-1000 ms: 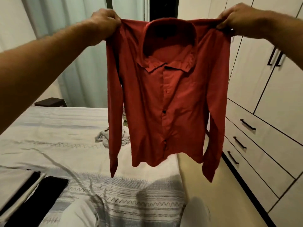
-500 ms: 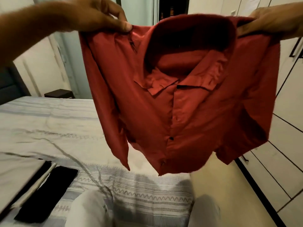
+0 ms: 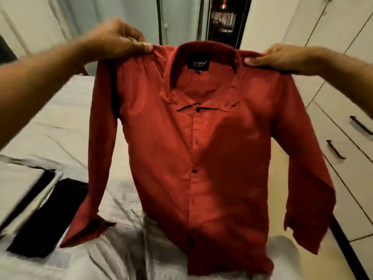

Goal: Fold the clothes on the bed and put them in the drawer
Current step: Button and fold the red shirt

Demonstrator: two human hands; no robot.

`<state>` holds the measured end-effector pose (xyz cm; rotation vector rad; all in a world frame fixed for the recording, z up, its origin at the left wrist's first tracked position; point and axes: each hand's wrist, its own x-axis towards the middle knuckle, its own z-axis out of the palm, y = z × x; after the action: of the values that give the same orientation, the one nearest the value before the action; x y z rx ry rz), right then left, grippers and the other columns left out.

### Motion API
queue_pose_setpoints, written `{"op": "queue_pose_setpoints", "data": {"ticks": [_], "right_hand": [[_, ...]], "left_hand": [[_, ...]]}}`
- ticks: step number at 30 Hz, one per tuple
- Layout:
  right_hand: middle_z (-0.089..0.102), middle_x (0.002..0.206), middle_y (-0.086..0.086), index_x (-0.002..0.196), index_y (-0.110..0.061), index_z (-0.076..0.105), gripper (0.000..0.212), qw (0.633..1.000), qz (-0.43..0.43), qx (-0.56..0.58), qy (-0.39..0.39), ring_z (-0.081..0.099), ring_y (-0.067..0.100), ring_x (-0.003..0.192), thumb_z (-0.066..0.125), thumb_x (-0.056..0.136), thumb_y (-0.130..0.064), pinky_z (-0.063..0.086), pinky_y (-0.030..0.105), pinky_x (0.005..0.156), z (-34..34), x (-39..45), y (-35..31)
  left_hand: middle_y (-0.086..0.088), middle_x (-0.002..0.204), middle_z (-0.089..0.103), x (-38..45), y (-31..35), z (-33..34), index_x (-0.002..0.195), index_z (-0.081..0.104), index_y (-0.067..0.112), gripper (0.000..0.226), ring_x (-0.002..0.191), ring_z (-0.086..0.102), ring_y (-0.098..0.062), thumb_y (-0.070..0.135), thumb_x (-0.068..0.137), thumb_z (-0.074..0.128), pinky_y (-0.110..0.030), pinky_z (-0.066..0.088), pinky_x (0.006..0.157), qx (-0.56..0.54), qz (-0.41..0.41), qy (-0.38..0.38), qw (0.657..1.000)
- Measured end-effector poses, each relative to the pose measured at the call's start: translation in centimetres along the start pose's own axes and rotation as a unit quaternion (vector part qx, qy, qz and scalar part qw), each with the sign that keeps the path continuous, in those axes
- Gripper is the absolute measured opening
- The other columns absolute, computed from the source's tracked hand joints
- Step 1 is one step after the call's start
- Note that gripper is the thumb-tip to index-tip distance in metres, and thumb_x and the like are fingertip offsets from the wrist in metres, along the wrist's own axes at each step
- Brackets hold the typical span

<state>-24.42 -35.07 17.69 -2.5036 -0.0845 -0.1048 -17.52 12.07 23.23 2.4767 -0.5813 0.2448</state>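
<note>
A: Where's the red button-up shirt [image 3: 201,150]?
B: Held up by its shoulders over the bed [image 3: 60,122], front facing the camera, left cuff touching the bedspread.
A: The hands?
B: Left hand [image 3: 119,40] pinches one shoulder, right hand [image 3: 276,57] grips the other. Folded black garment [image 3: 48,217] lies left; drawers [image 3: 347,158] stand right.
</note>
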Motion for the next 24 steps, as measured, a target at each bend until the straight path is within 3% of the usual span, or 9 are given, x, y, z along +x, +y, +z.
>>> {"op": "queue_pose_setpoints", "data": {"ticks": [1, 3, 6, 10, 12, 15, 17, 20, 24], "right_hand": [[0.078, 0.086, 0.008, 0.092, -0.005, 0.078, 0.082, 1.000, 0.012, -0.008, 0.015, 0.072, 0.023, 0.074, 0.069, 0.074, -0.085, 0.059, 0.036, 0.074, 3.6, 2.2, -1.1], [0.070, 0.064, -0.006, 0.074, -0.014, 0.074, 0.069, 0.994, 0.076, -0.053, -0.060, 0.062, 0.007, 0.055, 0.065, 0.078, -0.083, 0.049, 0.020, 0.053, 7.2, 7.4, 0.4], [0.051, 0.048, -0.010, 0.060, -0.016, 0.061, 0.064, 0.992, 0.091, -0.070, -0.056, 0.043, 0.003, 0.042, 0.062, 0.089, -0.073, 0.029, 0.019, 0.039, 16.4, 14.0, 7.2], [0.059, 0.067, 0.007, 0.083, -0.008, 0.074, 0.046, 0.992, 0.068, -0.080, -0.069, 0.047, 0.009, 0.063, 0.059, 0.104, -0.046, 0.037, 0.016, 0.054, 26.2, 23.6, 14.4], [0.067, 0.081, 0.019, 0.102, 0.000, 0.075, 0.053, 0.993, 0.041, -0.105, -0.039, 0.053, 0.013, 0.074, 0.056, 0.104, -0.048, 0.047, 0.036, 0.069, 28.2, 26.5, 15.9], [0.063, 0.089, 0.023, 0.103, -0.003, 0.070, 0.060, 0.986, 0.057, -0.156, 0.010, 0.065, 0.033, 0.091, 0.048, 0.102, -0.059, 0.044, 0.045, 0.075, 31.4, 31.2, 17.5], [0.063, 0.118, 0.027, 0.121, -0.008, 0.066, 0.056, 0.970, 0.077, -0.227, 0.041, 0.058, 0.043, 0.120, 0.044, 0.102, -0.056, 0.044, 0.053, 0.096, 33.1, 32.5, 17.5], [0.031, 0.161, 0.027, 0.157, -0.007, 0.032, 0.068, 0.940, 0.093, -0.327, 0.041, 0.025, 0.046, 0.151, 0.044, 0.102, -0.046, 0.016, 0.070, 0.118, 35.3, 31.4, 16.5], [0.030, 0.161, 0.023, 0.159, -0.012, 0.028, 0.074, 0.963, -0.005, -0.263, 0.056, 0.030, 0.042, 0.148, 0.046, 0.097, -0.048, 0.020, 0.063, 0.118, 36.2, 22.0, 14.6]], "left_hand": [[-0.003, 0.084, 0.070, 0.8, -2.4, 3.0, 0.098, 0.077, 0.021, 0.036, 0.075, 0.061, -0.012, 0.056, 0.094, 0.070, -0.028, 0.048, 0.073, 0.012, -0.025, -0.012, 1.000], [-0.002, 0.074, 0.069, 2.8, -8.4, 9.4, 0.102, 0.077, 0.018, 0.040, 0.067, 0.058, -0.009, 0.057, 0.094, 0.070, -0.024, 0.046, 0.068, 0.032, -0.047, 0.001, 0.998], [-0.001, 0.068, 0.070, 5.3, -16.0, 17.9, 0.104, 0.079, 0.017, 0.039, 0.061, 0.058, -0.008, 0.054, 0.094, 0.070, -0.022, 0.044, 0.062, 0.018, -0.080, -0.009, 0.997], [-0.010, 0.093, 0.077, 9.5, -25.4, 28.2, 0.107, 0.078, 0.023, 0.043, 0.091, 0.072, -0.025, 0.061, 0.094, 0.063, -0.034, 0.050, 0.074, 0.031, -0.142, 0.017, 0.989], [-0.006, 0.098, 0.076, 10.9, -27.0, 30.4, 0.108, 0.075, 0.025, 0.048, 0.096, 0.070, -0.026, 0.066, 0.092, 0.057, -0.035, 0.049, 0.076, 0.058, -0.156, 0.042, 0.985], [-0.004, 0.107, 0.076, 14.8, -29.8, 33.7, 0.113, 0.072, 0.025, 0.054, 0.104, 0.069, -0.027, 0.069, 0.093, 0.049, -0.038, 0.050, 0.080, 0.111, -0.164, 0.086, 0.976], [-0.006, 0.117, 0.073, 16.3, -30.3, 35.0, 0.112, 0.070, 0.023, 0.054, 0.113, 0.065, -0.029, 0.067, 0.096, 0.043, -0.041, 0.047, 0.090, 0.144, -0.197, 0.090, 0.966], [-0.021, 0.139, 0.056, 16.2, -29.3, 36.9, 0.122, 0.058, 0.011, 0.058, 0.134, 0.047, -0.038, 0.060, 0.100, 0.036, -0.048, 0.029, 0.114, 0.191, -0.252, 0.027, 0.948], [-0.029, 0.168, 0.013, 7.7, -23.7, 37.7, 0.164, 0.016, 0.003, 0.089, 0.155, 0.010, -0.051, 0.059, 0.101, 0.045, -0.061, 0.006, 0.123, 0.140, -0.198, 0.004, 0.970]]}}
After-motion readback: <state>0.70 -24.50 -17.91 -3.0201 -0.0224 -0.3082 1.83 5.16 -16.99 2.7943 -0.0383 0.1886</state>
